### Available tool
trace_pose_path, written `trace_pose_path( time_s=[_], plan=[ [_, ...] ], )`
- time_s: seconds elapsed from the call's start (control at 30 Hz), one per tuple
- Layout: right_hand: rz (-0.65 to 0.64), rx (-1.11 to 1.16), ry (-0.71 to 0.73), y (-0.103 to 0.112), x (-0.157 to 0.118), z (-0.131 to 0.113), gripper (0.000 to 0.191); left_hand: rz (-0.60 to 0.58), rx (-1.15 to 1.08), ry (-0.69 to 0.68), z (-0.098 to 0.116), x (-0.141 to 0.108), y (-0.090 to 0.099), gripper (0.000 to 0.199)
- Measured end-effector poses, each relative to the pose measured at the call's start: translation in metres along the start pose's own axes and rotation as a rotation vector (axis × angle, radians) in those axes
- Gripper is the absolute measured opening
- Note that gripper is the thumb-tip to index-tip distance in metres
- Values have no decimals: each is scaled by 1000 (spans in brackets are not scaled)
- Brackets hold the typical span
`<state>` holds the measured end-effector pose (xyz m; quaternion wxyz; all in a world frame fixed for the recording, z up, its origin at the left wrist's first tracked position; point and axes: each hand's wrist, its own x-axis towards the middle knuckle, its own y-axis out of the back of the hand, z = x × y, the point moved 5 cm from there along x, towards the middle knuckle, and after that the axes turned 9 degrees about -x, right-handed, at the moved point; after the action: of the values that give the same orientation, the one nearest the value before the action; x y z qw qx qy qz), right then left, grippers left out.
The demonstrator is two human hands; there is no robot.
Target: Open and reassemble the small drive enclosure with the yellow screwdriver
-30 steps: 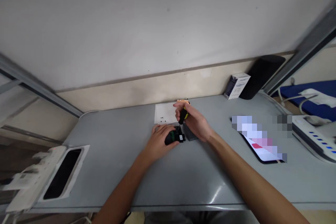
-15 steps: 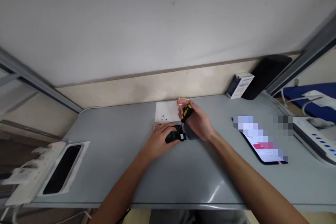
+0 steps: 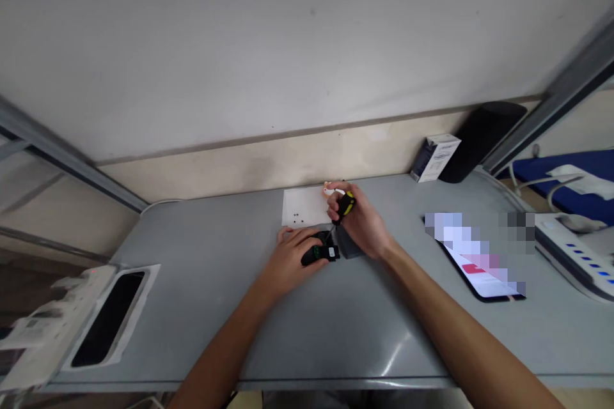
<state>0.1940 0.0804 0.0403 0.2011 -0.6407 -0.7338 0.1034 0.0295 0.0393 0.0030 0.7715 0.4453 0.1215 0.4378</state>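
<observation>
My left hand [image 3: 288, 257] holds a small black gadget [image 3: 313, 255] down on the table [image 3: 307, 332], about midway between the left and right edges and closer to the far edge. The fingers arch over its top and the thumb lies along the near side, likely a brace against turning. Green parts show beneath my fingertips.

In my right hand [image 3: 361, 220], curled fingers pinch a black-and-yellow screwdriver [image 3: 346, 203]. It leans, shaft down toward the gadget, a grip that suits fine turning; whether the tip touches, I cannot tell. A dark slab [image 3: 352, 245] lies just beside the gadget, partly under that hand.

Toward the far edge, white paper [image 3: 311, 203] bears a few tiny black bits [image 3: 295, 222], screws by their look, perhaps set there because dark shows well on white. A lit phone [image 3: 484, 281] lies toward the right edge, out of my elbow's way, while a carton [image 3: 435, 157] stands near the far right corner.
</observation>
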Motion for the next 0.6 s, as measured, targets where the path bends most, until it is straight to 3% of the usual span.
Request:
trace_pose_path(
  time_s=[0.33,0.43,0.6],
  plan=[
    [39,-246,84,2,-7,1,59,-6,3,-2,1,-1,1,17],
    [52,-188,90,-2,-7,2,57,-11,7,15,0,-1,0,18],
    [-28,19,-17,-6,-5,1,45,-6,9,11,0,0,0,19]
  ],
)
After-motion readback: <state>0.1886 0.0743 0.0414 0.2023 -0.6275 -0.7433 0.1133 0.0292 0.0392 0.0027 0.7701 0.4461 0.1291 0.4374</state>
